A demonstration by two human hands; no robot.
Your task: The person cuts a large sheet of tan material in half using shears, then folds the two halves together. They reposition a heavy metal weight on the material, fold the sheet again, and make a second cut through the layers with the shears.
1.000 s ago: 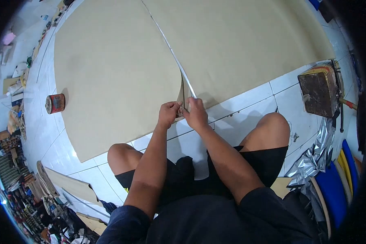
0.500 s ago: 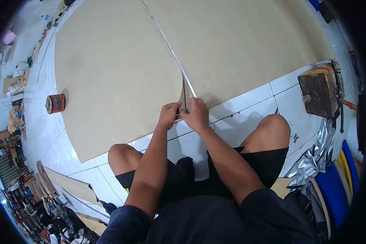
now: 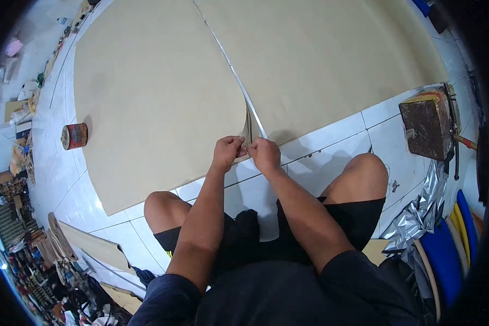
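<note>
Two big tan sheets lie on the white tiled floor, the left sheet [image 3: 152,92] and the right sheet [image 3: 331,60], with a thin gap running between them. I sit over their near edge. My left hand [image 3: 225,152] and my right hand [image 3: 266,154] meet at the near end of that gap. Both pinch a narrow upturned strip of the sheet's edge [image 3: 248,126], fingers closed on it. My bare knees flank the hands, left knee [image 3: 160,206] and right knee [image 3: 364,165].
A rusty red tin [image 3: 73,136] stands on the floor by the left sheet. A dark wooden block [image 3: 426,122] with a tool beside it sits at the right. Silver foil [image 3: 421,212] and blue-yellow chair parts [image 3: 451,244] lie near right. Cardboard scraps [image 3: 89,244] and clutter fill the left edge.
My right hand has slid slightly down and toward my left hand, so the fingertips now meet on the strip. The raised strip looks lower and flatter than before.
</note>
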